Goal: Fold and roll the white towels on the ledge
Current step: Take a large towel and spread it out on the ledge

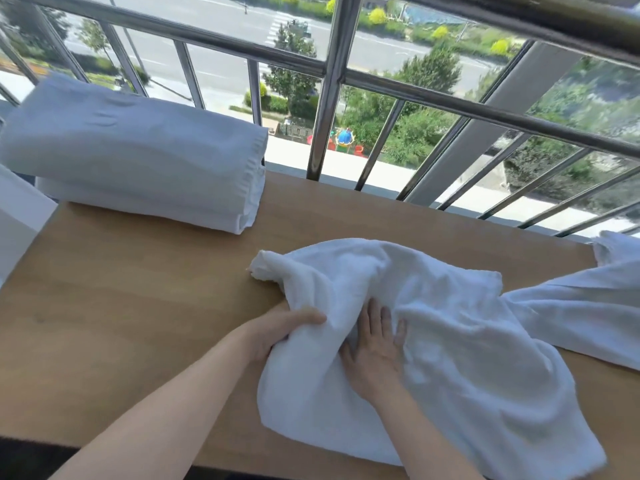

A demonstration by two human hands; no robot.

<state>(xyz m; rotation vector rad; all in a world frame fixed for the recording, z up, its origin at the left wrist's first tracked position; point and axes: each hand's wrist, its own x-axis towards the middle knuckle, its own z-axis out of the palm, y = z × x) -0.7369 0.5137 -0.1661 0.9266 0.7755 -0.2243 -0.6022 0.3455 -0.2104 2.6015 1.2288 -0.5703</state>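
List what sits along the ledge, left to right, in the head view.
Stacked rolled towels → left hand → right hand → flat towel at the right edge. The crumpled towel, gripped by the left hand and pressed by the right, overlaps both, so it is omitted.

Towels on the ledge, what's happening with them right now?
A person is handling a crumpled white towel on the wooden ledge. The left hand grips its left edge, while the right hand lies flat on the cloth with straight fingers. It is not yet folded. Rolled towels sit at the back left, and another loose towel lies to the right.
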